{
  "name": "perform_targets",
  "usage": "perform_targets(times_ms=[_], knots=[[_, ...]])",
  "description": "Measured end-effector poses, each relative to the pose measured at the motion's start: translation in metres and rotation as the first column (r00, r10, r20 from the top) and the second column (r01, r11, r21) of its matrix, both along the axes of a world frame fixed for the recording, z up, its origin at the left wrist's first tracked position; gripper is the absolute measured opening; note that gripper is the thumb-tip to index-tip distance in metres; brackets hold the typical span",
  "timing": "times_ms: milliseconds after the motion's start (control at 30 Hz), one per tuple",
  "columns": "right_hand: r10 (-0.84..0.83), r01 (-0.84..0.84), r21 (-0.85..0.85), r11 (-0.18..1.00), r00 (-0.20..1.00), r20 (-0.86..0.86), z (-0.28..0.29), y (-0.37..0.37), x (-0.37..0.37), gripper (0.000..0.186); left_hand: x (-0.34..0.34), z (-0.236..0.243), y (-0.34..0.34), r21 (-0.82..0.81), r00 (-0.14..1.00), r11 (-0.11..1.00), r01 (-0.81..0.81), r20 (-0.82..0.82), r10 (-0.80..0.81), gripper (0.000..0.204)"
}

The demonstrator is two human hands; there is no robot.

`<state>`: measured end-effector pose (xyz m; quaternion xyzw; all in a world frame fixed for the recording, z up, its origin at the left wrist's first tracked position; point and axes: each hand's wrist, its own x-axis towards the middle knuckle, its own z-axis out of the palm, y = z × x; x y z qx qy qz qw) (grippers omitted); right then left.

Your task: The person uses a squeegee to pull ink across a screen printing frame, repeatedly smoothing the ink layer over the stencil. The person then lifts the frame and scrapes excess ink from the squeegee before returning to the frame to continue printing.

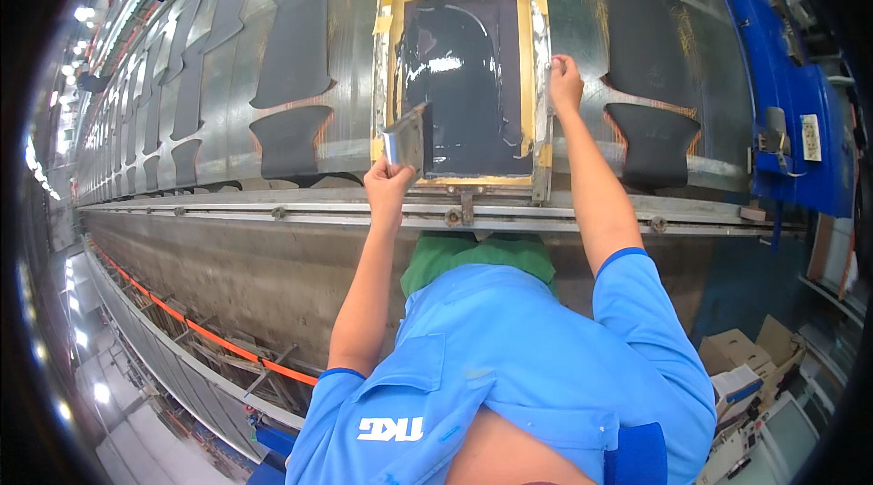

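Observation:
My left hand (387, 192) is closed around the lower end of a squeegee (406, 143) with a flat metallic body. It is tilted over the lower left corner of a screen printing frame (543, 26). Yellow tape lines the inside of this metal frame, and glossy dark ink (446, 35) is spread over its mesh. At the frame's right side, my right hand (566, 85) pinches the outer edge, with the fingertips partly hidden. Underneath, the frame rests on a long metal table (359, 58).
Flat black cut pieces (296, 58) lie in rows along the table, with more black pieces (647, 135) right of the frame. A metal rail (346, 215) runs along the near edge. Blue machinery (789, 135) stands at the right end, above cardboard boxes (741, 353). An orange strip (218, 329) runs lower left.

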<state>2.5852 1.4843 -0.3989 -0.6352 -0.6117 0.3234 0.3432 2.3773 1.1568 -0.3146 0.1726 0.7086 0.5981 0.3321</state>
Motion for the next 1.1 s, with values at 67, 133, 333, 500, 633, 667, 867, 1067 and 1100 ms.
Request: perform_targets(times_ms=[67, 133, 333, 500, 633, 667, 867, 1067, 1100], knots=[[0.001, -0.001, -0.005, 1.0, 1.0, -0.001, -0.005, 0.002, 0.003, 0.021, -0.002, 0.0, 0.012, -0.091, 0.979, 0.989, 0.116, -0.159, -0.129, 0.007], [-0.008, 0.009, -0.06, 0.998, 1.0, 0.026, -0.002, -0.003, 0.001, 0.022, -0.002, 0.01, 0.032, -0.238, 0.866, 0.956, 0.17, -0.427, -0.26, 0.029], [-0.029, 0.03, -0.046, 0.998, 0.999, 0.026, -0.001, -0.007, -0.003, 0.024, -0.05, 0.013, 0.163, -0.49, 0.45, 0.823, 0.288, -0.689, -0.568, 0.043], [-0.001, 0.009, -0.103, 0.995, 0.998, 0.069, 0.018, -0.013, -0.004, 0.024, -0.119, -0.016, 0.301, -0.601, 0.198, 0.735, 0.313, -0.716, -0.669, 0.039], [-0.012, 0.027, -0.124, 0.992, 0.993, 0.116, 0.024, -0.016, -0.001, 0.024, -0.155, -0.007, 0.39, -0.694, 0.023, 0.544, 0.471, -0.607, -0.794, 0.044], [-0.023, 0.039, -0.121, 0.992, 0.991, 0.131, 0.024, -0.018, 0.001, 0.024, -0.15, -0.004, 0.401, -0.664, 0.06, 0.559, 0.497, -0.616, -0.786, 0.043], [-0.023, 0.023, 0.004, 1.0, 0.994, 0.104, 0.018, -0.015, -0.003, 0.024, -0.096, -0.028, 0.35, -0.56, 0.2, 0.773, 0.297, -0.755, -0.624, 0.036], [0.001, 0.0, -0.019, 1.0, 0.999, 0.041, 0.014, -0.008, -0.002, 0.023, -0.027, -0.046, 0.19, -0.498, 0.164, 0.805, 0.323, -0.808, -0.566, 0.036], [-0.005, 0.005, 0.008, 1.0, 1.0, 0.015, 0.009, -0.008, -0.002, 0.023, -0.014, -0.046, 0.157, -0.491, 0.143, 0.805, 0.333, -0.817, -0.558, 0.036]])
